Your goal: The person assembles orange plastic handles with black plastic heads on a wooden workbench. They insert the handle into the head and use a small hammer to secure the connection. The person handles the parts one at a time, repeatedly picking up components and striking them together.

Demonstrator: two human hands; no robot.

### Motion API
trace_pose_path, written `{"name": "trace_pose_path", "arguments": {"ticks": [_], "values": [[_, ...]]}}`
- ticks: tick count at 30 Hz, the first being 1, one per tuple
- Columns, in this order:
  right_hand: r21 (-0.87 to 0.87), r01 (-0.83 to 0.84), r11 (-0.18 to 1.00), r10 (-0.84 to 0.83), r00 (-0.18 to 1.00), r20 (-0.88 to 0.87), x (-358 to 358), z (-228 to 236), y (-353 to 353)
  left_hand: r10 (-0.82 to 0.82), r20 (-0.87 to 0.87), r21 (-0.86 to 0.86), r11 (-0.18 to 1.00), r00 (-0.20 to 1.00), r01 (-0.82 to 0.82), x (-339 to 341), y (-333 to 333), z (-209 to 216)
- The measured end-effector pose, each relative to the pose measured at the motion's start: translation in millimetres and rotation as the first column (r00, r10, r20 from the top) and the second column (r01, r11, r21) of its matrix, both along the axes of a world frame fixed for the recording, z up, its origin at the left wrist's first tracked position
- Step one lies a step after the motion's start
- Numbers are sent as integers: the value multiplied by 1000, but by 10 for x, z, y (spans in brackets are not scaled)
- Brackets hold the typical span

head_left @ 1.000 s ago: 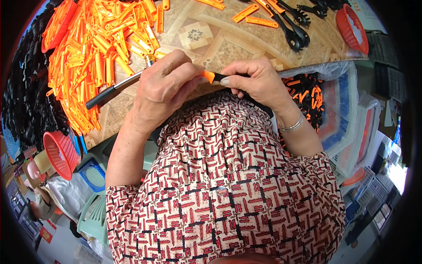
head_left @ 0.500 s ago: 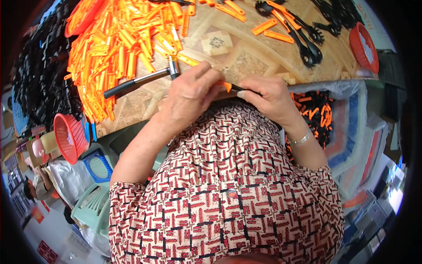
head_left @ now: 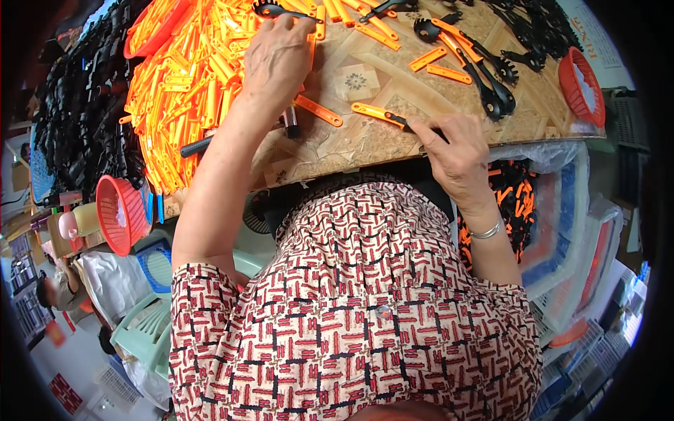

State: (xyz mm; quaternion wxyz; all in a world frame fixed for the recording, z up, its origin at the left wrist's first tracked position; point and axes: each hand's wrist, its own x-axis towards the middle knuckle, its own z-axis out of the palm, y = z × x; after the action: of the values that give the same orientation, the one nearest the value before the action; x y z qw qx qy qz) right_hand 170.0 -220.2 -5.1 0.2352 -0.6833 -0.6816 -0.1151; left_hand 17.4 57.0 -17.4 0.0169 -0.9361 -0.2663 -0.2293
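Observation:
My right hand point(head_left: 456, 151) is closed around the black end of a kitchen utensil at the table's near edge. Its orange handle point(head_left: 372, 111) points left over the tabletop; the hand hides the utensil's head. My left hand point(head_left: 279, 59) reaches far over the table, fingers bent down at the stem of a black slotted utensil point(head_left: 270, 10) beside the orange pile. Its fingertips are partly hidden, so a grip is not certain. Below that wrist lies a hammer point(head_left: 291, 125), partly covered by my forearm. A loose orange handle piece point(head_left: 318, 111) lies beside it.
A big heap of orange handle pieces point(head_left: 186, 91) covers the table's left, with black parts point(head_left: 77, 119) beyond it. Black-and-orange utensils point(head_left: 488, 91) lie at the right. Red baskets point(head_left: 121, 214) stand at the edges. A plastic-lined crate point(head_left: 554, 217) at my right holds finished-looking utensils.
My left hand has left the utensil near my body and moved forward and left to the black slotted utensil. My right hand keeps the orange-handled utensil, now held out over the table edge.

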Motion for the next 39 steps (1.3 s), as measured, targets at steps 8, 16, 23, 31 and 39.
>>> {"name": "trace_pose_path", "arguments": {"ticks": [8, 16, 23, 31, 39], "values": [[70, -17, 997, 23, 995, -94, 70, -28, -113, -335, -197, 22, 938, 921, 346, 43, 188, 149], [118, -20, 993, 38, 987, -153, -26, -120, 85, -544, 219, -572, 601, 810, 559, -67, -454, 206], [89, -27, 996, 46, 975, -217, -5, -85, 88, -559, 38, -606, 646, 828, 464, -135, -743, 222], [80, -24, 996, 41, 976, -214, 17, -98, 107, -537, 65, -572, 671, 841, 472, -99, -738, 163], [-21, -63, 998, 58, 981, -183, 88, -64, 112, -456, 184, -151, 862, 871, 483, -28, -896, 35]]}}
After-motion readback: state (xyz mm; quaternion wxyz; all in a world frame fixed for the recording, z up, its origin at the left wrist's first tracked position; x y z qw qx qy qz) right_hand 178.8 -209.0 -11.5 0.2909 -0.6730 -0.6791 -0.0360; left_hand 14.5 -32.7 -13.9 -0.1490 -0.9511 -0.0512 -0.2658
